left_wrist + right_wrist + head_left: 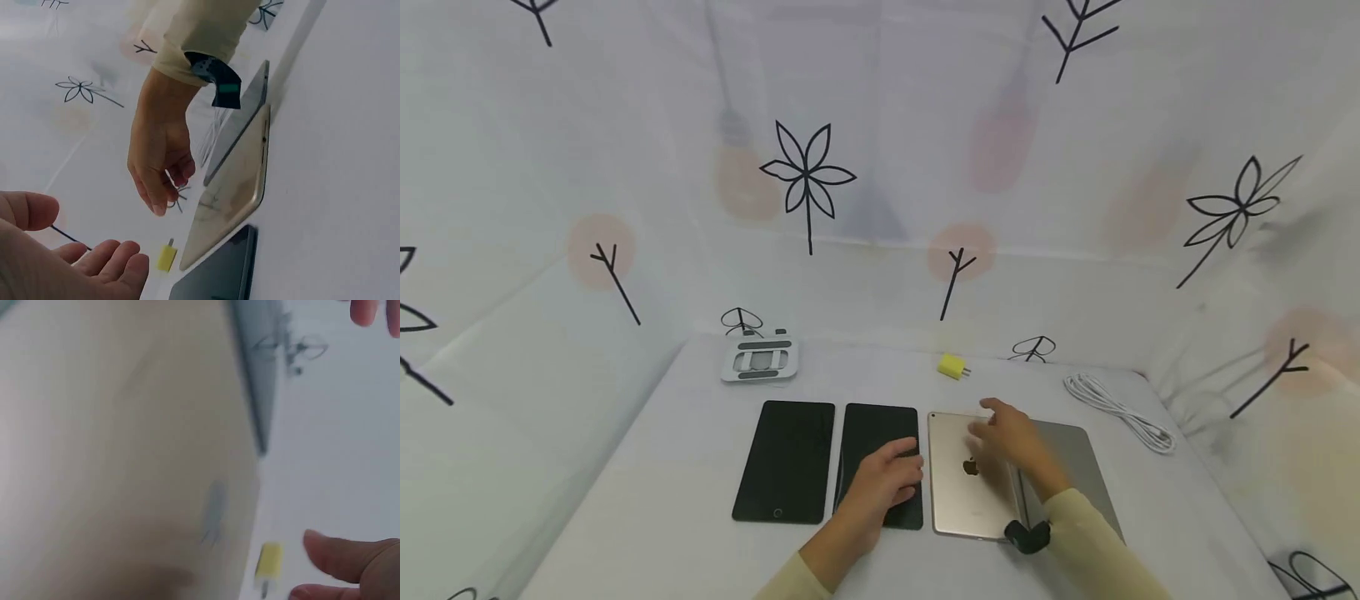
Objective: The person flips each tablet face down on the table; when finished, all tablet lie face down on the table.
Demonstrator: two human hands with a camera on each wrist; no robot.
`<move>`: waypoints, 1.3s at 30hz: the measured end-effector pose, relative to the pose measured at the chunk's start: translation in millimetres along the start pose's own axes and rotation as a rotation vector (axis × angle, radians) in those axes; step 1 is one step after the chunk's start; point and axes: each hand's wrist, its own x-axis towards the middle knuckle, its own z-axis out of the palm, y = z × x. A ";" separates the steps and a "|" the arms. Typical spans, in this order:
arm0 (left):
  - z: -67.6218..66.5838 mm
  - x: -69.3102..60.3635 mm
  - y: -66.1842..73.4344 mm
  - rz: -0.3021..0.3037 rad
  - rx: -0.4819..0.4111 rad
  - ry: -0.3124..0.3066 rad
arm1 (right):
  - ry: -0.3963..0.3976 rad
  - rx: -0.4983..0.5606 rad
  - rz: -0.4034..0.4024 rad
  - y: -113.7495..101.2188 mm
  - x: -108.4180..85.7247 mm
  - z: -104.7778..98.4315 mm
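Head view: white tabletop (647, 500) across lower half, four tablets in a row at lower ctr. L to R: left black tablet (786, 458), second black tablet (880, 425), gold tablet (951, 508) back-up w/ apple logo, gray tablet (1078, 471) just beside it. Left hand (880, 483) is over the 2nd black one, fingers loosely bent, gripping nothing. Right hand (1018, 437) is over upper rt of the gold one, fingers spread, also holding nothing; black gadget (1027, 537) at that wrist. Upper left of table: white plastic stand (760, 358) w/ slots. Yellow plug (952, 367) top ctr, coiled white cable (1120, 412) upper rt.

L wrist view: left hand lower left, palm partly showing, nothing in it. Right hand upper ctr, apart from tablets, fingers hanging. Gold tablet mid-rt, gray above it, a black one at bottom; plug bottom ctr.

R wrist view, blurry: gold tablet fills left, gray upper ctr, plug lower ctr. Thumb lower rt, fingertips upper rt, well apart, grip released.
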 end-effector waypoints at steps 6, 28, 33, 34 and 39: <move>-41.4 -12.4 0.7 0.068 0.206 0.134 | -0.114 0.375 0.000 -37.0 6.7 23.7; -68.6 -15.5 -5.4 -0.028 0.349 0.202 | -0.239 0.660 0.032 -60.4 10.3 54.3; -72.4 -14.1 -5.5 -0.037 0.346 0.155 | -0.255 0.709 0.032 -61.1 9.9 55.0; -73.2 -13.7 -5.5 -0.035 0.344 0.148 | -0.256 0.722 0.036 -61.0 10.3 55.4; -76.9 -12.4 -6.7 -0.044 0.359 0.146 | -0.241 0.806 0.105 -59.4 11.4 56.5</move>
